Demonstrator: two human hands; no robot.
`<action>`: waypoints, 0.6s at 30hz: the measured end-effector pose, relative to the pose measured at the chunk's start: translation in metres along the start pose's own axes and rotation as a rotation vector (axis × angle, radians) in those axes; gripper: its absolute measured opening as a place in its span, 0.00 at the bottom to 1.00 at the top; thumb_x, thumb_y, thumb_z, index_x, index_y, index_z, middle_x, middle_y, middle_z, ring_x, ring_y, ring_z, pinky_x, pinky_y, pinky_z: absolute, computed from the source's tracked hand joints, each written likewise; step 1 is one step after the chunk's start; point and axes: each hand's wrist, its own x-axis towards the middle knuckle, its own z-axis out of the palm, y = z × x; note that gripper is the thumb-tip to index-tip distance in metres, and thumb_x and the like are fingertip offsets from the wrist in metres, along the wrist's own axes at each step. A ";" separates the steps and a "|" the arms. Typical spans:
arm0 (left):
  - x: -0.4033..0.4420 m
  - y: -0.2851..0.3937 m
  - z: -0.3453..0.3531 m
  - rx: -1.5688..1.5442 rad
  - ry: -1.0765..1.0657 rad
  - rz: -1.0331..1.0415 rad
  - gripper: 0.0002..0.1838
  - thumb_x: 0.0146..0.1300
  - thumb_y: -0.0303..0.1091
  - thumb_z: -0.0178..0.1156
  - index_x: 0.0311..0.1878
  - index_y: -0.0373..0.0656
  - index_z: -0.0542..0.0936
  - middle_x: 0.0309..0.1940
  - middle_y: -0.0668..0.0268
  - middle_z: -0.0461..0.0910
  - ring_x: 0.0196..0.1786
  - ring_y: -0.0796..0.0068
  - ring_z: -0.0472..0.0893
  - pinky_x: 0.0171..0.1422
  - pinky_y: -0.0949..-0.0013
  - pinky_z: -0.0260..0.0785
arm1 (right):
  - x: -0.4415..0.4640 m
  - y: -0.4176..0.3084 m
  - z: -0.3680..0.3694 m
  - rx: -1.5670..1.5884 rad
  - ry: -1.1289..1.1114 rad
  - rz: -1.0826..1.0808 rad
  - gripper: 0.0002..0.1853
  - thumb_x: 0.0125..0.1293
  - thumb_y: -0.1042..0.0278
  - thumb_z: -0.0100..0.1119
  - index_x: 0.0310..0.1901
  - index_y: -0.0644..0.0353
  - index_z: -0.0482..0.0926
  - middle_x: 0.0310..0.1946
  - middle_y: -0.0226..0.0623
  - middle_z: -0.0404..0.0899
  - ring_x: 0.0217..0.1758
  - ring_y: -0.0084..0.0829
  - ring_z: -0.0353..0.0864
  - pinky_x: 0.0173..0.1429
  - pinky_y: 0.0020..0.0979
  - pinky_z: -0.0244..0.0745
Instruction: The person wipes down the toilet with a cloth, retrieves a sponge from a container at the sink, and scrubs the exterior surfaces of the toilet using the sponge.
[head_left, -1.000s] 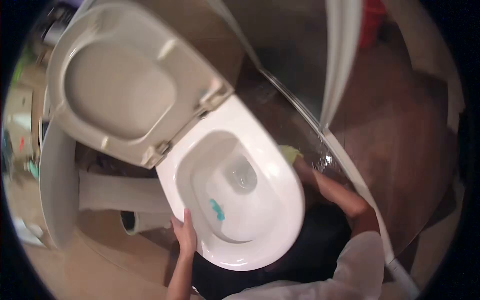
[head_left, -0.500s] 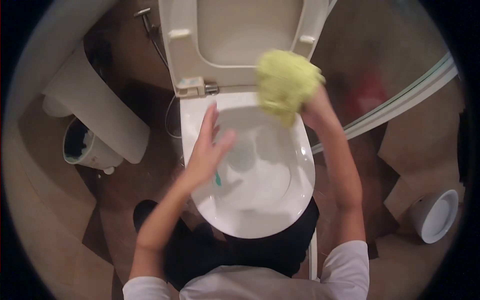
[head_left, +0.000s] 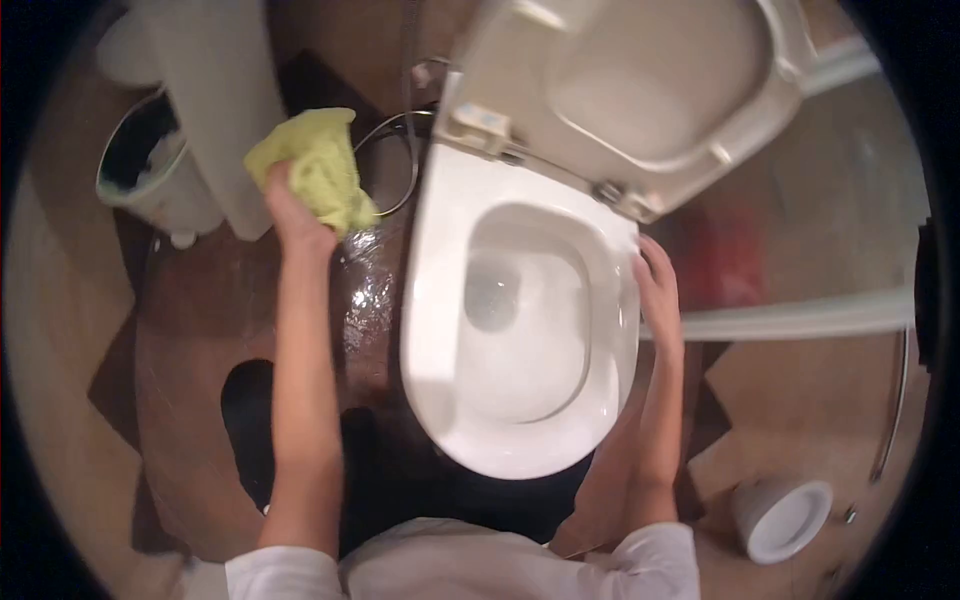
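Observation:
My left hand (head_left: pixel 297 218) is closed on a yellow cloth (head_left: pixel 318 165), held out over the floor to the left of the toilet (head_left: pixel 432 300). Crumpled folds of the cloth hang past my fingers, beside the grey-white pedestal. On the opposite side, my right hand (head_left: pixel 657 283) lies against the outer right edge of the toilet rim, fingers stretched out and nothing in them. The raised seat and lid (head_left: pixel 545 95) lean back behind the bowl. Inside the white bowl, a little water shows at the left.
A lined waste bin (head_left: pixel 165 190) stands by the pedestal (head_left: pixel 225 120) at left. Wet, shiny floor (head_left: pixel 368 295) and a looped hose (head_left: pixel 415 165) lie left of the toilet. Right are a glass shower panel's edge (head_left: pixel 790 322) and a white round container (head_left: pixel 785 520).
The yellow cloth has passed from my right hand to my left and moved left of the toilet. My right hand has come to the rim's right side. The camera view has turned.

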 end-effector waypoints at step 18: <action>-0.034 -0.252 -0.150 1.118 0.106 -0.322 0.28 0.55 0.52 0.53 0.50 0.37 0.75 0.45 0.47 0.77 0.48 0.50 0.77 0.52 0.54 0.68 | -0.017 0.028 0.052 -0.042 -0.047 0.235 0.40 0.68 0.45 0.42 0.68 0.68 0.41 0.69 0.51 0.44 0.71 0.41 0.47 0.71 0.35 0.44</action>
